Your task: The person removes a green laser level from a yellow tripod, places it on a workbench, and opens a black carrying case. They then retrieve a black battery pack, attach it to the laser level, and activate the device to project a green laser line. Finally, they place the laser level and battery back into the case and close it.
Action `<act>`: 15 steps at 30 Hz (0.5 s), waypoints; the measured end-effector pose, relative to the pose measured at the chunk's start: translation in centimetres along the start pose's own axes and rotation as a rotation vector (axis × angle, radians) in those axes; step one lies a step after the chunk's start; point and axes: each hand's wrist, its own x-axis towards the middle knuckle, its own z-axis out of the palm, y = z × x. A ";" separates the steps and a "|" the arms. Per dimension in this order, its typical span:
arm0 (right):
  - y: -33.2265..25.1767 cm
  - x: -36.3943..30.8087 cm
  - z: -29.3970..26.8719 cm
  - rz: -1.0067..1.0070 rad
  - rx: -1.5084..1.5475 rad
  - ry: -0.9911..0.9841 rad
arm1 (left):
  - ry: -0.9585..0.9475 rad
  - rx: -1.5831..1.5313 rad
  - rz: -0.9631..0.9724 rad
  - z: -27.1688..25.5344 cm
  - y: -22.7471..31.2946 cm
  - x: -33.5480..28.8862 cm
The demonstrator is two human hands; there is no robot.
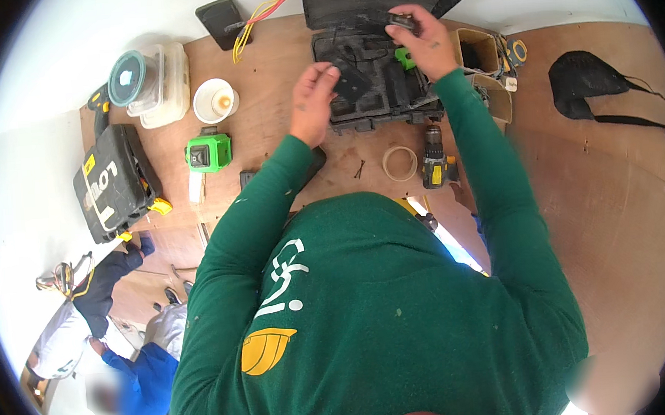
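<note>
My left hand [312,105] pinches a flat black plate [351,82] by its edge, over the left part of an opened black case [334,119]. The case has a dark insert with hollows, and its lid [349,2] stands raised at the back. Above the case's right side, my right hand [426,40] is closed on a small dark block-shaped piece [403,23], partly hidden by the fingers. Just below that hand, a bright green part [404,57] shows inside the case. A green and black laser level [209,150] stands on the table left of my left forearm.
A drill [435,162], a tan ring [400,163] and screws [358,169] lie before the case. Cardboard boxes [483,50] stand right. Leftward are a white tub [215,100], plastic containers [158,85] and a black toolbox [115,180]. People [141,387] are at lower left.
</note>
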 end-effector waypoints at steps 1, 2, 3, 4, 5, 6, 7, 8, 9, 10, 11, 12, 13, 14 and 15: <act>-2.6 -0.6 0.1 0.008 0.171 0.005 | -0.054 -0.233 -0.017 -1.5 0.3 0.1; -5.1 -1.4 -0.2 -0.019 0.229 -0.005 | -0.071 -0.293 -0.022 -2.8 1.4 -0.7; -7.4 -2.3 -0.9 -0.044 0.288 -0.014 | -0.089 -0.352 -0.027 -3.6 3.4 -2.2; -9.0 -3.0 -1.6 -0.042 0.444 0.017 | -0.100 -0.410 -0.024 -4.6 5.2 -3.7; -10.8 -3.3 -2.6 -0.158 0.376 0.084 | -0.066 -0.416 -0.046 -5.7 6.5 -5.0; -14.6 -3.9 -2.3 -0.199 0.465 0.214 | -0.030 -0.423 -0.069 -6.7 7.6 -6.3; -18.7 -4.2 -2.1 -0.264 0.557 0.230 | 0.010 -0.433 -0.084 -7.6 8.2 -7.4; -20.1 -4.3 -4.6 -0.350 0.632 0.237 | -0.060 -0.389 -0.065 -8.2 8.4 -7.6; -22.7 -5.0 -4.6 -0.444 0.864 0.113 | -0.111 -0.337 -0.040 -8.9 8.0 -8.0; -24.9 -4.3 -5.1 -0.519 0.854 -0.146 | -0.159 -0.286 -0.016 -9.8 8.0 -8.7; -25.8 -2.9 -6.0 -0.585 0.770 -0.341 | -0.171 -0.179 0.062 -8.6 8.1 -9.4; -26.6 -1.4 -7.0 -0.651 0.676 -0.526 | -0.319 -0.057 0.120 -5.8 10.6 -10.0; -26.5 0.4 -9.0 -0.714 0.497 -0.621 | -0.347 0.071 0.179 -2.8 12.1 -10.9; -26.8 0.4 -7.7 -0.738 0.450 -0.582 | -0.406 0.035 0.306 -0.3 12.6 -11.0; -27.2 0.4 -6.2 -0.761 0.399 -0.545 | -0.524 0.122 0.323 0.9 12.8 -11.3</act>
